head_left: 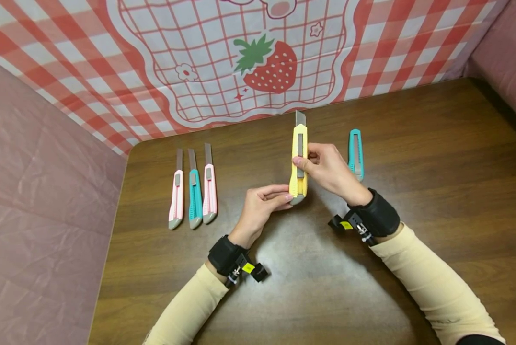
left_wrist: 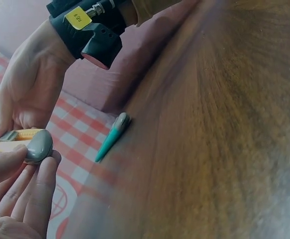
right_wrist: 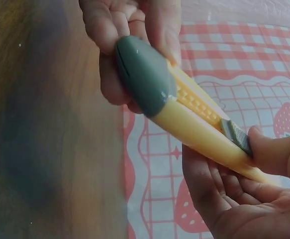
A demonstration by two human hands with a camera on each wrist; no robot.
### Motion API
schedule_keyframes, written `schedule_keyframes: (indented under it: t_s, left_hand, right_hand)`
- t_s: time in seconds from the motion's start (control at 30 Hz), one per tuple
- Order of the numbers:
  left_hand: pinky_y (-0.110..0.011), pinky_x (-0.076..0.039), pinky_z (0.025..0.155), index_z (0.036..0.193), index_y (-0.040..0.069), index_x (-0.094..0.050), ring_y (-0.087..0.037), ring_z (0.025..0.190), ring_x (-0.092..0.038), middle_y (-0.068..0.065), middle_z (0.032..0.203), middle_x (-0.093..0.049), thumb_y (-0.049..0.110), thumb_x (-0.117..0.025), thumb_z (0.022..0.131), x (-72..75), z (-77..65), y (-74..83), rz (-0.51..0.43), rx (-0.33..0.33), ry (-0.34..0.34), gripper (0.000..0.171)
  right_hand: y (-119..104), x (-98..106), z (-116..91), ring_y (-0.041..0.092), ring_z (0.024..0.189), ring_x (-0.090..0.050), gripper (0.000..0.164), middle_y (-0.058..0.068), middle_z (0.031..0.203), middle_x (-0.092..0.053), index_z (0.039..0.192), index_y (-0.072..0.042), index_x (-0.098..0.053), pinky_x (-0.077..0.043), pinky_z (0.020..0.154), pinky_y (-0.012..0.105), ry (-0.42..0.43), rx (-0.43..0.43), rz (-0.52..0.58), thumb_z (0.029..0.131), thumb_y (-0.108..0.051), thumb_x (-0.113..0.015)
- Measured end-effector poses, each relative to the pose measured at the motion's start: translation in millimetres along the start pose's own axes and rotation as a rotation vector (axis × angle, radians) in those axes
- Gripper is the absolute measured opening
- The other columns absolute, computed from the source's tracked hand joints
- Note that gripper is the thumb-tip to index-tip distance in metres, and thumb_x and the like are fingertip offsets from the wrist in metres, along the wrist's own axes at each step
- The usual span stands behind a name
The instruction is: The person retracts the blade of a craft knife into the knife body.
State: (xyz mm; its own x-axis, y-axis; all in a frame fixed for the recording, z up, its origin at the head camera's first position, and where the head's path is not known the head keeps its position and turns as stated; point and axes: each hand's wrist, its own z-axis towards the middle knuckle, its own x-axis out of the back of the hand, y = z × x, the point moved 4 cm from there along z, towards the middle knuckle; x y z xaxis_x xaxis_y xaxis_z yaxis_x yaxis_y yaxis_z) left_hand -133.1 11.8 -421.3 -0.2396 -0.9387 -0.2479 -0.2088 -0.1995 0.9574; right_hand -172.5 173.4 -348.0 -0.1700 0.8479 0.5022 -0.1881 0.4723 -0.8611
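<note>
Both hands hold a yellow box cutter [head_left: 299, 143] up over the table, its blade [head_left: 300, 118] showing past the top end. My left hand [head_left: 262, 206] pinches the grey end cap [right_wrist: 144, 75] between thumb and fingers. Around the middle of the body, my right hand [head_left: 328, 167] grips with its fingers behind and its thumb [right_wrist: 274, 152] against the grey slider [right_wrist: 236, 137]. A teal box cutter [head_left: 356, 151] lies just beyond the right hand, no blade showing and its lower end close to the wrist in the head view.
At the left, a pink box cutter [head_left: 177, 196], a teal one [head_left: 195, 199] and another pink one [head_left: 210, 194] lie side by side, blades out and pointing to the back. Behind the brown wooden table [head_left: 154, 268] hangs a red-and-white checked cloth [head_left: 391, 48] with a strawberry print.
</note>
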Motion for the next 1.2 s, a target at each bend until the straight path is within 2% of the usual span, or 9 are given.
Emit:
schedule_keyframes:
  t_s: [0.1, 0.3, 0.4, 0.57, 0.77, 0.93, 1.1, 1.2]
  left_hand:
    - [-0.035, -0.06, 0.076, 0.107, -0.009, -0.063, -0.013, 0.08, -0.068, -0.011, 0.091, -0.071, 0.001, -0.068, 0.08, 0.9, 0.4, 1.1, 0.0, -0.006, 0.007, 0.029]
    - [-0.034, -0.059, 0.077, 0.106, -0.007, -0.064, -0.013, 0.083, -0.068, -0.011, 0.092, -0.072, 0.002, -0.068, 0.08, 2.4, 1.3, 2.6, 0.01, -0.013, 0.013, 0.028]
    - [-0.034, -0.059, 0.078, 0.107, -0.007, -0.064, -0.013, 0.084, -0.068, -0.014, 0.094, -0.071, 0.002, -0.068, 0.08, 2.7, 1.8, 2.8, 0.01, -0.007, 0.013, 0.028]
    - [-0.034, -0.059, 0.078, 0.106, -0.007, -0.064, -0.013, 0.084, -0.068, -0.019, 0.096, -0.07, 0.0, -0.068, 0.08, 2.4, 2.2, 4.3, 0.028, -0.034, 0.009, 0.028]
    - [-0.033, -0.059, 0.077, 0.105, -0.006, -0.065, -0.013, 0.084, -0.068, -0.022, 0.098, -0.069, 0.001, -0.068, 0.08, 3.8, 2.4, 7.0, 0.069, -0.082, 0.02, 0.027]
    - [-0.033, -0.059, 0.077, 0.105, -0.006, -0.065, -0.012, 0.084, -0.068, -0.024, 0.099, -0.068, 0.0, -0.068, 0.08, 5.1, 2.2, 7.1, 0.078, -0.084, 0.028, 0.026]
    - [-0.034, -0.059, 0.077, 0.105, -0.005, -0.065, -0.013, 0.084, -0.068, -0.021, 0.098, -0.069, 0.002, -0.068, 0.08, 5.1, 2.1, 7.2, 0.07, -0.081, 0.025, 0.026]
    - [-0.034, -0.059, 0.077, 0.105, -0.005, -0.065, -0.013, 0.085, -0.068, -0.019, 0.097, -0.07, 0.004, -0.069, 0.08, 5.1, 1.9, 6.8, 0.059, -0.074, 0.017, 0.027]
  right_hand:
    - [-0.2, -1.3, 0.0, 0.024, 0.09, -0.068, 0.029, 0.017, 0.098, -0.069, 0.104, -0.001, -0.063, -0.051, 0.069, 0.02, -0.007, -0.009, 0.007, 0.091, -0.026, -0.057]
    - [-0.3, -2.2, -0.1, 0.026, 0.094, -0.066, 0.032, 0.017, 0.101, -0.068, 0.108, -0.001, -0.062, -0.055, 0.079, 0.035, 0.03, -0.002, 0.007, 0.092, -0.028, -0.055]
    - [0.1, -3.5, -0.2, 0.026, 0.096, -0.066, 0.033, 0.016, 0.102, -0.068, 0.109, -0.002, -0.061, -0.055, 0.082, 0.039, 0.043, 0.002, 0.02, 0.091, -0.03, -0.056]
    - [1.1, -4.4, -1.2, 0.023, 0.095, -0.067, 0.034, 0.015, 0.101, -0.069, 0.109, -0.004, -0.062, -0.057, 0.079, 0.034, 0.08, 0.006, 0.042, 0.091, -0.032, -0.056]
    - [3.1, -5.7, -0.6, 0.012, 0.069, -0.064, 0.036, 0.014, 0.086, -0.07, 0.096, -0.005, -0.067, -0.053, 0.059, 0.022, 0.108, -0.023, 0.051, 0.09, -0.039, -0.055]
    - [6.0, -10.1, 0.1, 0.016, 0.059, -0.06, 0.04, 0.012, 0.076, -0.067, 0.09, -0.005, -0.068, -0.053, 0.053, 0.026, 0.08, -0.054, 0.072, 0.091, -0.042, -0.052]
    - [4.1, -10.5, 0.5, 0.008, 0.055, -0.056, 0.039, 0.013, 0.073, -0.067, 0.086, -0.004, -0.069, -0.049, 0.049, 0.021, 0.097, -0.036, 0.042, 0.092, -0.04, -0.052]
    - [2.8, -9.6, -0.1, 0.014, 0.058, -0.057, 0.038, 0.012, 0.073, -0.067, 0.087, -0.005, -0.069, -0.048, 0.05, 0.021, 0.103, -0.023, 0.016, 0.092, -0.039, -0.053]
